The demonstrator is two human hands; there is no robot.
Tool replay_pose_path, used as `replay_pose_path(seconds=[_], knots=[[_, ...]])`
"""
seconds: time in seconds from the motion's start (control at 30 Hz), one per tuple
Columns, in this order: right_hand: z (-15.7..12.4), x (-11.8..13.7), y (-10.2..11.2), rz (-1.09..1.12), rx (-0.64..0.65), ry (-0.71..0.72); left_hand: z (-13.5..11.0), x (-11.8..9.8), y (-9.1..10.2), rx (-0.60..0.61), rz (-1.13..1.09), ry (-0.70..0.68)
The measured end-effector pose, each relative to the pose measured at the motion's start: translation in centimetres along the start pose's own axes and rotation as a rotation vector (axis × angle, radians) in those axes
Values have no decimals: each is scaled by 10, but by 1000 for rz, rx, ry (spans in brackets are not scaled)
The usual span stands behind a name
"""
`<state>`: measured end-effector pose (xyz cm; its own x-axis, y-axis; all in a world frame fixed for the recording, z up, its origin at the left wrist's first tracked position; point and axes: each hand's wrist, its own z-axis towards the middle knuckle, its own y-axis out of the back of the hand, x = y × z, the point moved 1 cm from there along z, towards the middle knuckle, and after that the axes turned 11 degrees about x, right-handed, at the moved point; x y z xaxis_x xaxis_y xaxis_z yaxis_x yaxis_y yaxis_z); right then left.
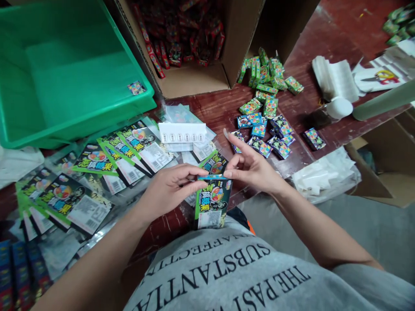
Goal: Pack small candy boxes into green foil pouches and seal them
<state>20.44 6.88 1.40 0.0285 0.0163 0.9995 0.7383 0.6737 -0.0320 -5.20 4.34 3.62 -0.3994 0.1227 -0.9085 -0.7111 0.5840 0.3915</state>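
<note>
A slim blue box (213,177), seen edge-on, is pinched between my two hands. My left hand (177,190) grips its left end between thumb and fingers. At its right end, my right hand (251,166) closes thumb and fingertip on it, with the index finger stretched out. Just below the box lies a black-and-green printed card packet (212,201) at the table edge near my shirt. Beyond my left hand sits a white strip of round stickers (182,133). Small purple boxes (259,147) and blue boxes (249,120) lie beyond my right hand.
A green bin (71,99) stands at the left, beside a cardboard box (194,80) of red packs. Green boxes (267,75) are heaped right of it. Printed packets (90,160) overlap on the left. Scissors (382,77), a white-capped jar (339,108) and paper stacks are at right.
</note>
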Motion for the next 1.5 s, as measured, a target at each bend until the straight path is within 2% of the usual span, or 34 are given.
replay_pose_path(seconds=[0.17,0.33,0.4,0.47,0.53,0.73,0.8,0.87,0.97,1.03,1.07,1.13,1.17,1.27,1.33,1.37,1.43,1.5], knots=[[-13,13,2,-280,122,64,-2,0,1,-26,33,-49],[-7,40,5,-449,0,81,1,-6,-2,-46,92,-43],[2,46,3,-479,79,73,2,-8,-3,-44,90,-49],[10,46,-2,-524,182,38,2,-9,-4,-50,79,-52],[15,41,-6,-593,199,17,1,-11,-5,-65,71,-46],[6,28,-22,-838,11,66,-13,-15,-11,-116,-2,-60],[6,25,-24,-907,69,115,-19,-11,-11,-141,-19,-99],[13,22,-24,-943,190,144,-30,-5,-8,-182,-21,-110],[43,19,-30,-876,407,82,-67,-6,-5,-326,-16,-32],[77,21,-50,-772,470,43,-103,-15,-10,-520,65,95],[98,23,-68,-702,463,46,-122,-20,-15,-628,137,185],[141,30,-119,-528,418,102,-163,-28,-24,-798,303,397],[160,34,-151,-433,438,143,-183,-29,-27,-857,376,498],[202,40,-244,-296,594,236,-244,-17,-19,-1008,544,755],[212,35,-283,-468,688,307,-286,4,0,-1079,601,938],[211,29,-292,-614,728,342,-306,16,11,-1085,600,1036],[203,13,-293,-943,782,396,-340,41,34,-988,557,1187],[192,-5,-278,-1180,820,438,-362,60,50,-854,526,1262]])
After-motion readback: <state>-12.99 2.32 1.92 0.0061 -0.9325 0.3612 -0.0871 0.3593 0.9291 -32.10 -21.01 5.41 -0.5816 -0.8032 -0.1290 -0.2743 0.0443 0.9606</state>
